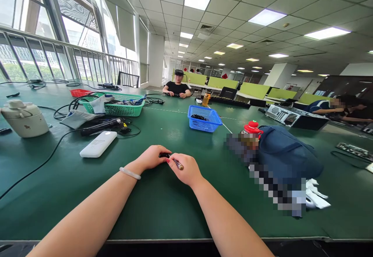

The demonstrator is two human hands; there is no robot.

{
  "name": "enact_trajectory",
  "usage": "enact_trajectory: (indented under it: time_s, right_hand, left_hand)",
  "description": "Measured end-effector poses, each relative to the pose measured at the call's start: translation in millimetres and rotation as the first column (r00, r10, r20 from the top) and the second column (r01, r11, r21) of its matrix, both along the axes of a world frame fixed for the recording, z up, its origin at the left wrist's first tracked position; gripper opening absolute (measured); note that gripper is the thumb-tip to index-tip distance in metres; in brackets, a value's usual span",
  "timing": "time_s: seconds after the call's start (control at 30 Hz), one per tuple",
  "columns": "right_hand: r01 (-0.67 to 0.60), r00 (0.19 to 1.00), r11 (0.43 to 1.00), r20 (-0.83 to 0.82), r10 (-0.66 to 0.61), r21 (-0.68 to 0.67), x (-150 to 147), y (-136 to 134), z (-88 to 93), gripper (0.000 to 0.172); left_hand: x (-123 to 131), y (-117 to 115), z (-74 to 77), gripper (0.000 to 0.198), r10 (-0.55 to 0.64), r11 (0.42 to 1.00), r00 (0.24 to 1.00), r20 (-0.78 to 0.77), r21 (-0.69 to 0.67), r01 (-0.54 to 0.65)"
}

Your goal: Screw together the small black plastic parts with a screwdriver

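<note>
My left hand (151, 157), with a pale bangle (129, 173) on the wrist, pinches a small black part (164, 155) just above the green tabletop. Closed around a slim, pen-like tool (180, 166), my right hand (186, 167) meets the left one at that part. The tool's brownish end sticks out toward me, while its tip is hidden by the fingers. I cannot make out the part's exact kind. Beyond my hands, a blue plastic basket (205, 123) holds a heap of small black pieces (198, 117).
Left are a white power bank (98, 144), a green basket (128, 109) with gloves and cables, a red tray (80, 92) and a beige jug (25, 119). A dark blue bag (288, 152) lies right, before a computer case (295, 116). A person (176, 86) sits opposite; others work far right.
</note>
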State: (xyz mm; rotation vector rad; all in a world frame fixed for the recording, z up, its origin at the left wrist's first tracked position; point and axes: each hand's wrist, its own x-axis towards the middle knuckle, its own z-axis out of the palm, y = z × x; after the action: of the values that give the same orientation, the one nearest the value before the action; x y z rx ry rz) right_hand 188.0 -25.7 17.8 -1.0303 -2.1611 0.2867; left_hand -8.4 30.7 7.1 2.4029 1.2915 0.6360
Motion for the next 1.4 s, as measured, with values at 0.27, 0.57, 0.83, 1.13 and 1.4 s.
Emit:
enact_trajectory:
  time_s: [0.27, 0.57, 0.83, 1.13, 1.4]
  right_hand:
    - [0.058, 0.966, 0.991, 0.242, -0.086, 0.12, -12.3, -4.1, -4.8, 0.029]
    - [0.081, 0.895, 0.99, 0.43, -0.122, 0.112, -23.0, -3.9, -13.3, 0.024]
    - [0.047, 0.864, 0.997, 0.498, -0.068, 0.055, -19.6, 0.3, -18.4, 0.014]
    - [0.099, 0.864, 0.991, 0.486, -0.13, 0.088, -26.6, -4.2, -19.9, 0.011]
    - [0.143, 0.879, 0.984, 0.443, -0.178, 0.11, -30.9, -6.5, -20.6, 0.012]
  left_hand:
    - [1.5, -2.2, 0.1, 0.038, 0.039, 0.999, 0.999, 0.03, -0.009, -0.038]
    - [-2.1, 2.5, -5.8, 0.041, 0.078, 0.997, 0.996, 0.033, 0.02, -0.078]
    - [-1.3, 0.3, -3.4, 0.043, 0.1, 0.995, 0.995, 0.009, -0.001, -0.1]
    - [0.9, -2.0, -2.7, 0.053, 0.125, 0.991, 0.991, 0.053, -0.046, -0.122]
    - [0.9, -2.4, -1.6, 0.053, 0.125, 0.991, 0.99, 0.057, -0.05, -0.122]
